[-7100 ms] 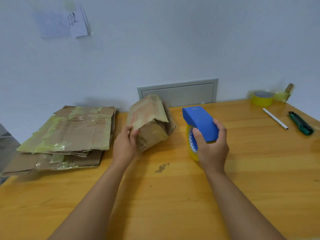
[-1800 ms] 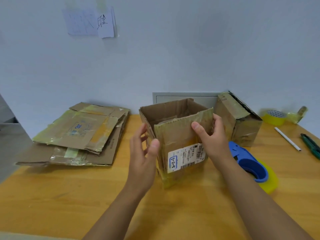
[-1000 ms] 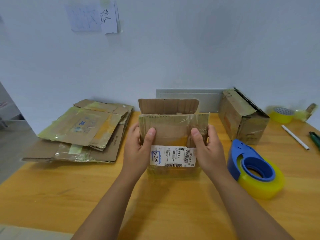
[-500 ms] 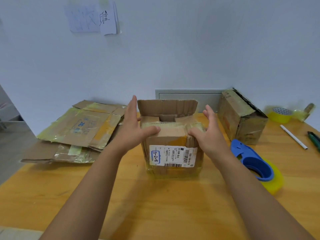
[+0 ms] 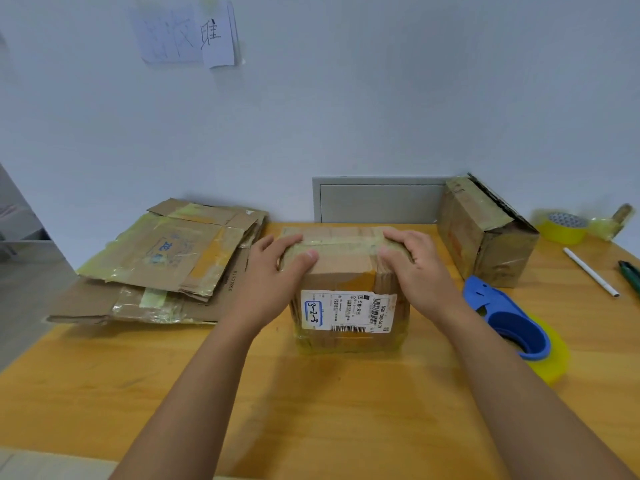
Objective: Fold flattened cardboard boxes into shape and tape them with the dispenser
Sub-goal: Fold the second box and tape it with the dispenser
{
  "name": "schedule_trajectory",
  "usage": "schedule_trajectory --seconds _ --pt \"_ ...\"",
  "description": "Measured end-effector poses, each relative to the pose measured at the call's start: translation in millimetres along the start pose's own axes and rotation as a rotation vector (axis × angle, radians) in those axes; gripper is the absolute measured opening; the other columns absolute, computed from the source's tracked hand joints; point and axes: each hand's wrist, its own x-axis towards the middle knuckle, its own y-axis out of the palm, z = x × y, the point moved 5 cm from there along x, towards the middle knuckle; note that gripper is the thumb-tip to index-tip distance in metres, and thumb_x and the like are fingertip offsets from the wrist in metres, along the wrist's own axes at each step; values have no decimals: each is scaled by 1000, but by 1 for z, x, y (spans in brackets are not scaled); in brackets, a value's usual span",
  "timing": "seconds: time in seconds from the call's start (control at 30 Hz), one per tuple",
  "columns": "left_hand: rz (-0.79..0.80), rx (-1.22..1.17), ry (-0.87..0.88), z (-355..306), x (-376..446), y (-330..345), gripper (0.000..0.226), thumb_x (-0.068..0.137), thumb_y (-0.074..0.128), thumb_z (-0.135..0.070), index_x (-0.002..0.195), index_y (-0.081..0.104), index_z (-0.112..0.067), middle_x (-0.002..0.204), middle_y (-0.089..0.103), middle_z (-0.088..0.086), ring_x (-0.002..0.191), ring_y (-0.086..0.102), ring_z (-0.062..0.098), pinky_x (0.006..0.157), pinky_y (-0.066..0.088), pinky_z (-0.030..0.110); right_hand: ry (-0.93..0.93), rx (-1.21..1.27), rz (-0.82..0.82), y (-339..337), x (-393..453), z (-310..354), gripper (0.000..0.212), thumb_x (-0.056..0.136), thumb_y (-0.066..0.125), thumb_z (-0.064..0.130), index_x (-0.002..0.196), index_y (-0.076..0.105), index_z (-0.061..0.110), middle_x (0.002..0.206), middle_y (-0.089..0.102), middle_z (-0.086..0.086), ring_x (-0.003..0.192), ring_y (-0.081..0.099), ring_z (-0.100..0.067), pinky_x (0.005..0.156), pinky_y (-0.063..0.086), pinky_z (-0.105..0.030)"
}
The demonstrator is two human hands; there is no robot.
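From the head view, a small cardboard box [image 5: 348,289] stands upright in the middle of the wooden surface [image 5: 311,410], its top flaps folded down shut. A white shipping label [image 5: 348,311] with a barcode and a blue-framed handwritten mark faces the person, and old yellowish tape runs across the top and around the base.

The left hand [image 5: 273,268] lies over the box's top left edge, fingers bent over the top and thumb along the near corner, pressing the flaps down. The right hand [image 5: 412,261] does the same on the top right edge, fingers curled over the flap. The two hands are apart, one at each end of the box top, both clamped on it.

Just right of the box, beside the right forearm, a blue tape dispenser [image 5: 509,320] lies on the surface with a yellow roll of tape in it. Behind the dispenser and right of the box, a second folded box [image 5: 485,233] stands near the wall, tilted, with a dark gap showing along its upper right edge. Further right of the box lie a yellow tape roll [image 5: 562,228], a white pen [image 5: 590,271] and a dark green tool [image 5: 630,273] at the frame edge.

Left of the box, a stack of flattened cardboard [image 5: 162,265] lies flat, patched with old tape. Behind the box a grey panel [image 5: 377,199] is set in the wall, and sheets of paper [image 5: 188,34] hang above.
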Motion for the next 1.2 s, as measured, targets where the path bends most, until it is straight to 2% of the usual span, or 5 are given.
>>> schedule_trajectory --seconds 0.13,0.3,0.47,0.57,1.2 --pt "-3 -144 8 -12 -5 3 40 96 59 -41 135 52 -40 126 54 -15 106 56 0 82 52 27 16 7 -22 -4 -4 5 35 102 45 46 133 53 34 122 54 21 116 51 0 91 41 -19" --pt "-21 -182 270 -27 -12 0 58 95 66 -23 145 39 -37 141 45 -15 127 47 0 104 46 29 -5 166 -197 -18 -6 13 18 100 53 39 114 51 28 113 53 17 100 50 7 78 40 -11" --pt "-58 165 532 -18 -24 12 90 90 70 -14 153 12 -41 143 21 -17 123 29 -17 87 37 0 162 367 -287 -12 -6 -7 42 97 51 52 123 41 21 104 48 8 90 49 -2 71 40 -24" --pt "-126 328 580 10 -29 22 97 86 74 -8 156 11 -34 144 23 -3 127 36 4 92 49 17 230 377 -256 -1 -7 -19 45 96 48 59 124 50 24 106 56 6 91 55 -6 68 42 -25" --pt "23 -63 63 70 -39 18 87 83 51 -72 156 17 -38 149 34 -18 134 38 1 111 43 40 198 138 57 39 -22 -48 48 94 64 37 137 47 25 114 64 13 100 66 -8 84 60 -37"
